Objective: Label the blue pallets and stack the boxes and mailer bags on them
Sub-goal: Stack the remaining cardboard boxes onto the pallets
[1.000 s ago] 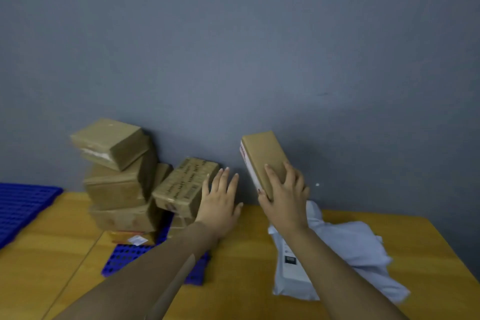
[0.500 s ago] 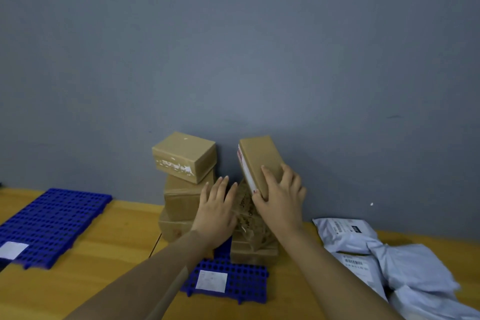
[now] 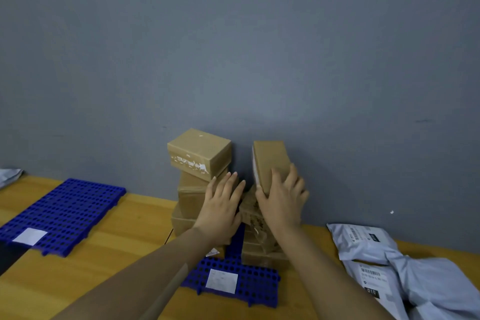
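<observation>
A small brown box (image 3: 270, 161) is being gripped, tilted, by the curled right hand (image 3: 281, 202) above the stacked boxes (image 3: 200, 156) on the labelled blue pallet (image 3: 257, 283). The left hand (image 3: 223, 205), fingers straight, is being laid against that stack. Wooden tabletop (image 3: 135, 231) is being shown between this pallet, a second labelled pallet (image 3: 65, 213) at the left and mailer bags (image 3: 389, 267) at the right, all being backed by a grey wall (image 3: 259, 60).

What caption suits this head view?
Right hand holds a cardboard box over the stacked boxes on a labelled blue pallet; left hand rests flat against them.

Table (image 3: 91, 280): blue pallets (image 3: 65, 213) (both labelled), mailer bags (image 3: 363, 241)
</observation>
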